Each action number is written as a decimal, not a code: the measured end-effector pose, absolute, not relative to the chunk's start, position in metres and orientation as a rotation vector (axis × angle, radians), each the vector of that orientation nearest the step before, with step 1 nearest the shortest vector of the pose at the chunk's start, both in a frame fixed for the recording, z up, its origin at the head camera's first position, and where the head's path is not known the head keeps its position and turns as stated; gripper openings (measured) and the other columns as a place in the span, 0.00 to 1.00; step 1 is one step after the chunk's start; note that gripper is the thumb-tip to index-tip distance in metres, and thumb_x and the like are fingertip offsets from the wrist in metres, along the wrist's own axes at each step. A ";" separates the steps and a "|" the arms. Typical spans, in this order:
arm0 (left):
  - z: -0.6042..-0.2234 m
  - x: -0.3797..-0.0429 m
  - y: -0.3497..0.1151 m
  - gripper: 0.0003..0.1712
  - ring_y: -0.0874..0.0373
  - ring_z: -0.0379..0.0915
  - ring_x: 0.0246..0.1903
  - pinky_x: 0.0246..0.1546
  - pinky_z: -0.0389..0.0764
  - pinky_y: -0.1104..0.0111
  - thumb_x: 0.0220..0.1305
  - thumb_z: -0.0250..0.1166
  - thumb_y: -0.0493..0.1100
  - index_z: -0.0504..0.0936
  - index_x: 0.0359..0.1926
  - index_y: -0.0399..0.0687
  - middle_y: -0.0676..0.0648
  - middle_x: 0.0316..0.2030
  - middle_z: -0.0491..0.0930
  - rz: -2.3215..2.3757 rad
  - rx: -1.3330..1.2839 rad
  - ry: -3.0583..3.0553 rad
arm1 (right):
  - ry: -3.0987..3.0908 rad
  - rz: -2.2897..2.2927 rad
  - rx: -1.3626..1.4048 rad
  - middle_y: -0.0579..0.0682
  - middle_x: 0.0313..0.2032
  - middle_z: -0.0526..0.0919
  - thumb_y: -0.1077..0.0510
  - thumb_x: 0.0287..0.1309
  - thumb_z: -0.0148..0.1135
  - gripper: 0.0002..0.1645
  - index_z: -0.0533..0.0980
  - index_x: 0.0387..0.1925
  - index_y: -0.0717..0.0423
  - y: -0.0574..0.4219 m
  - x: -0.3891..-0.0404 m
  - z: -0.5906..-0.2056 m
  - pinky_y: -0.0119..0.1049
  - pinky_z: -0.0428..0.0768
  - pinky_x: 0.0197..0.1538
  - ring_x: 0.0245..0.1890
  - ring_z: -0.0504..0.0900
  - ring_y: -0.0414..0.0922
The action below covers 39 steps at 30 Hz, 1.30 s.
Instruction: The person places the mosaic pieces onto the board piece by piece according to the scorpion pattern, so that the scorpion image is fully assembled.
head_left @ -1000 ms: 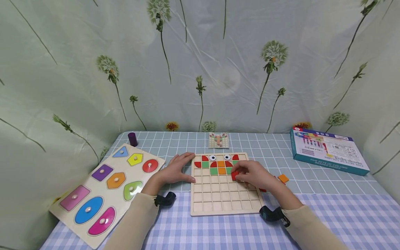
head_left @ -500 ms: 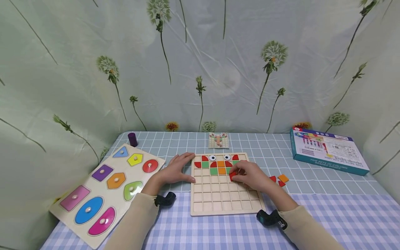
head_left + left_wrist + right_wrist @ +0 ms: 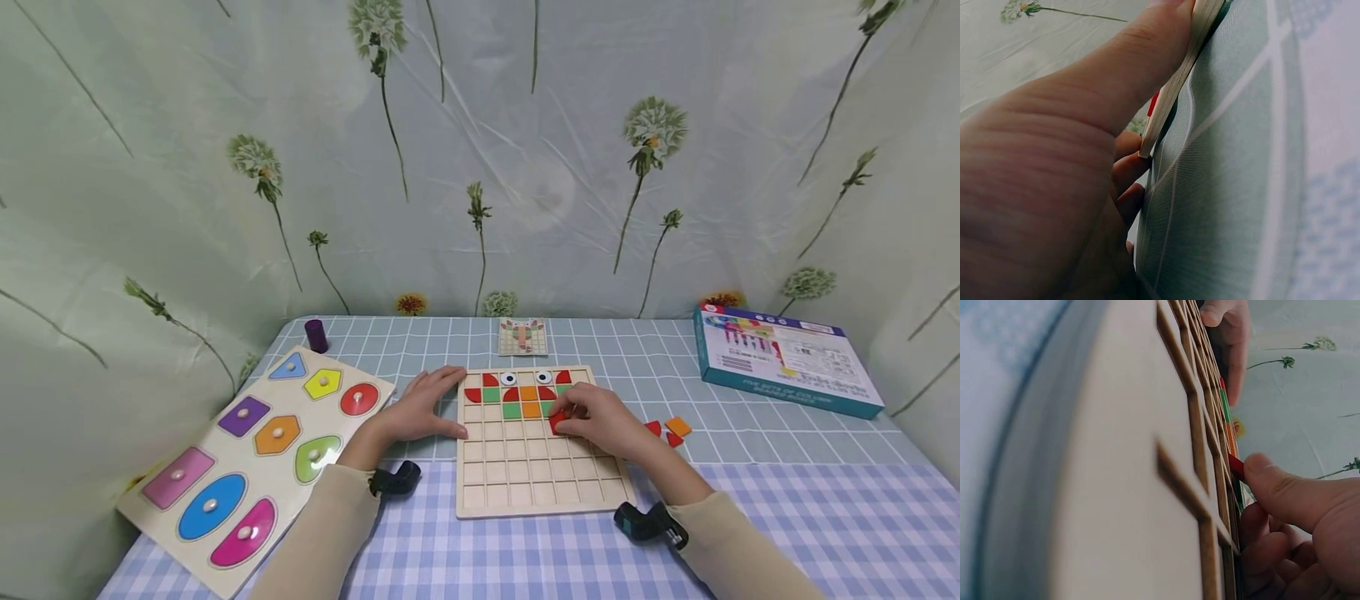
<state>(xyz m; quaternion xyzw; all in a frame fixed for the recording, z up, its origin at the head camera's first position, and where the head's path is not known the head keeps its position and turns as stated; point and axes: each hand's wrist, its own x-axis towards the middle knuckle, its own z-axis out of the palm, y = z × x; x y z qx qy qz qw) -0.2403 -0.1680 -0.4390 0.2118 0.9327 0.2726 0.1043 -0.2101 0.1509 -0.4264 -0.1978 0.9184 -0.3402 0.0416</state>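
Head view: the right hand (image 3: 596, 419) pinches a flat red piece (image 3: 556, 423); beneath that hand lies a square, pale wooden grid board (image 3: 517, 472); the left hand (image 3: 422, 411), thumb spread, touches the board's edge.

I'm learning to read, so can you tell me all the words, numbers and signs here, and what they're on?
"FIVE SETS OF COLUMN": side of the teal-edged box, my best reading.
Line below it: too blurred to read.
Print on the box's top: too small to read.
I see no writing on the wooden grid board or knobbed puzzle.
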 end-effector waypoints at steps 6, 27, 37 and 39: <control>-0.440 -0.241 -0.169 0.58 0.46 0.46 0.78 0.79 0.40 0.45 0.51 0.76 0.61 0.57 0.78 0.52 0.44 0.77 0.55 0.792 0.629 2.749 | 2.806 -1.042 -0.628 0.44 0.34 0.78 0.60 0.57 0.72 0.08 0.83 0.39 0.48 0.152 -0.212 -0.428 0.31 0.74 0.37 0.33 0.73 0.40; -0.441 -0.239 -0.170 0.59 0.44 0.44 0.79 0.79 0.40 0.43 0.50 0.77 0.61 0.57 0.78 0.54 0.44 0.78 0.54 0.810 0.606 2.750 | 2.799 -1.082 -0.587 0.42 0.29 0.77 0.59 0.55 0.73 0.07 0.85 0.37 0.46 0.149 -0.210 -0.430 0.29 0.72 0.34 0.31 0.72 0.40; -0.439 -0.240 -0.170 0.59 0.45 0.45 0.78 0.79 0.40 0.44 0.50 0.76 0.62 0.58 0.77 0.52 0.43 0.77 0.55 0.804 0.641 2.755 | 2.793 -1.034 -0.605 0.41 0.28 0.77 0.59 0.55 0.73 0.09 0.85 0.38 0.46 0.147 -0.208 -0.427 0.28 0.74 0.33 0.30 0.73 0.40; -0.440 -0.241 -0.170 0.59 0.44 0.46 0.78 0.79 0.40 0.44 0.50 0.76 0.62 0.58 0.77 0.52 0.43 0.77 0.55 0.802 0.644 2.759 | 2.800 -1.015 -0.614 0.41 0.28 0.77 0.60 0.55 0.73 0.09 0.85 0.38 0.46 0.146 -0.208 -0.426 0.28 0.74 0.33 0.30 0.73 0.40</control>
